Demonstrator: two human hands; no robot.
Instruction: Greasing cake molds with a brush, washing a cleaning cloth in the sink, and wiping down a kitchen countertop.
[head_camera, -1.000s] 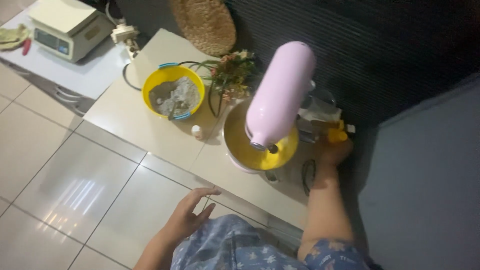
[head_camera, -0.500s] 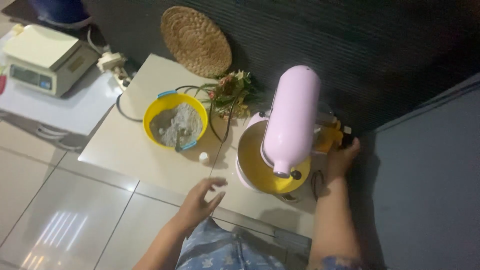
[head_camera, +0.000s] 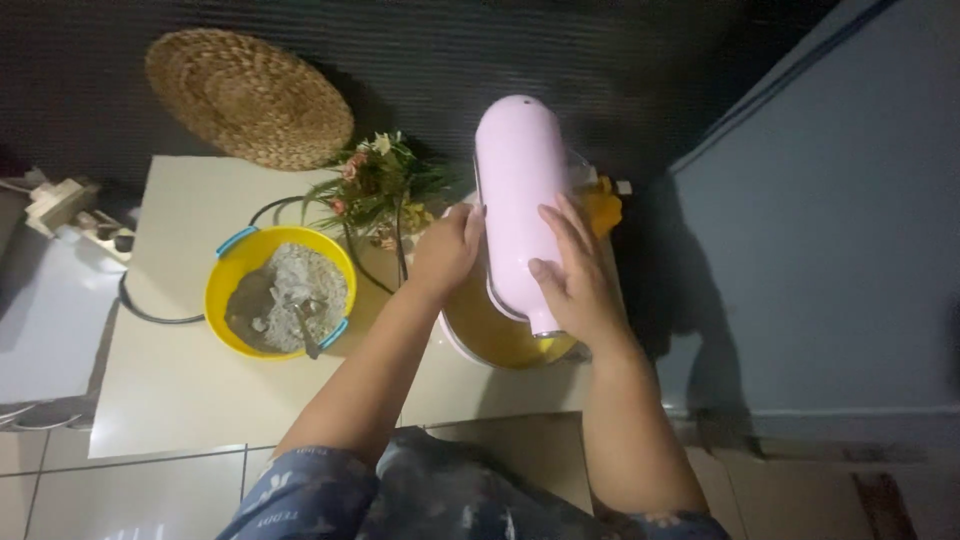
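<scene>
Head view, entry by entry, working out from your hands.

Hands, two. Your right hand (head_camera: 572, 280) lies spread, fingers open, flat on the lower right side of the pink mixer head (head_camera: 522, 200), at centre frame. Your left hand (head_camera: 447, 250) is cupped against the left side of that same head; whether its fingers close round anything you cannot tell from here.

Change noted: half a second ago the left hand hung free, low in the frame over the floor, and the right hand was at the far right side of the machine. Both now rest on the head, one on each flank. You have it bracketed and under control, so the work in hand reads as handling the head itself, not the bowls.

Stand mixer, one, pink, at centre frame on the worktop (head_camera: 180, 390).

Bowls, two. One mixer bowl (head_camera: 490, 335) with yellow contents, directly below the head, between your wrists. One yellow bowl (head_camera: 279, 291) with blue handles, left of centre, holding grey-white contents and one utensil.

Flower bunch (head_camera: 375, 190), one, just above your left hand.

Woven round mat (head_camera: 250, 97), one, upper left, against the dark wall.

Power strip (head_camera: 75, 215), one, far left edge.
</scene>
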